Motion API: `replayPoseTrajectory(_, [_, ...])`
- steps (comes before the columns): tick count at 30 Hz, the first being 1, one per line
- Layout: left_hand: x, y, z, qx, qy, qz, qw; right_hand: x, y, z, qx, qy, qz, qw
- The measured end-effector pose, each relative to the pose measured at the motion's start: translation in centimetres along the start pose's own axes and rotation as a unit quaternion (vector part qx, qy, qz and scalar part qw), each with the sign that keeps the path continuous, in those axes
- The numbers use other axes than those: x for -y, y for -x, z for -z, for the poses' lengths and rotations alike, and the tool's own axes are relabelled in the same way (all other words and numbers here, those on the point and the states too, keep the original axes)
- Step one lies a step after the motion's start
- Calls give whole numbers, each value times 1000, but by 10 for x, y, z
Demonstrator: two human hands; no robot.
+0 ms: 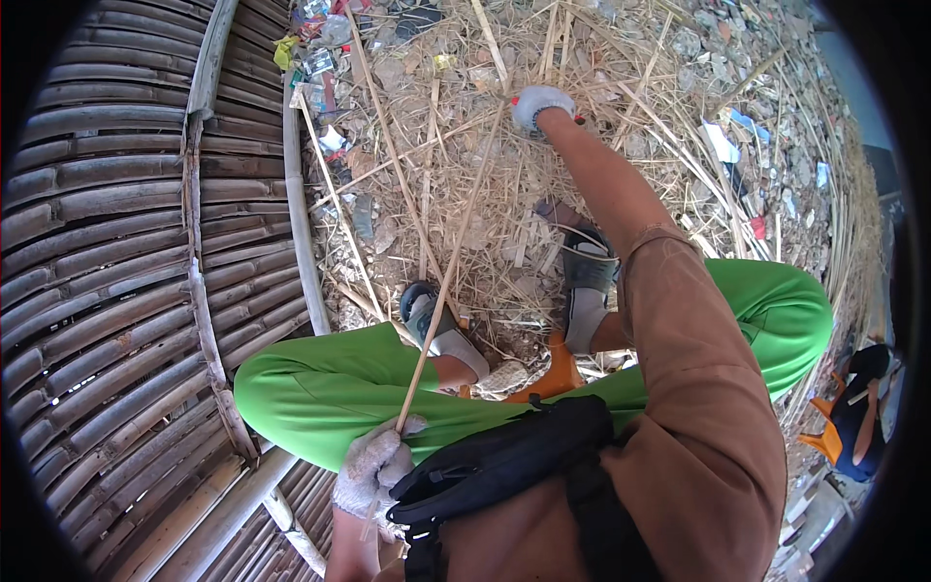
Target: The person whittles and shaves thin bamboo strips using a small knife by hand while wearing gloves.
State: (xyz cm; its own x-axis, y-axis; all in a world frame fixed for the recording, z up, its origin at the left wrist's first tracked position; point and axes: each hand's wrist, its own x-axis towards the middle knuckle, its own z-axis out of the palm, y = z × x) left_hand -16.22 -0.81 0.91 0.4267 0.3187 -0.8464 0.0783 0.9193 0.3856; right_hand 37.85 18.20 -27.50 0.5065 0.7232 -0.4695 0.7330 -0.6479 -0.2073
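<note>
A long, thin bamboo strip (452, 267) slants from my lap up to the far ground. My left hand (373, 468), in a whitish glove, is closed around its near end beside a black waist bag (504, 475). My right arm reaches far forward. At its end my gloved right hand (541, 105) is closed, near the strip's far end. Bits of red show on both sides of that fist, so it grips a red-ended object whose kind is hidden. Whether that object touches the strip, I cannot tell.
A slatted bamboo wall (126, 242) runs along the left. Bamboo strips, shavings (524, 223) and litter cover the ground. Under my green trousers (320, 383) is an orange seat (551, 373). At the far right another person (863, 417) sits by an orange stool (822, 432).
</note>
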Motion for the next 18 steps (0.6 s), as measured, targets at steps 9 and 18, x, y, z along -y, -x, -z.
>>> replayPoseTrajectory(9, [7,-9,1,47,24,-38,998,46,159,-5,82,13,155,984])
replayPoseTrajectory(18, [13,-5,-4,64,56,-54,995,83,313,-18,86,5,302,950])
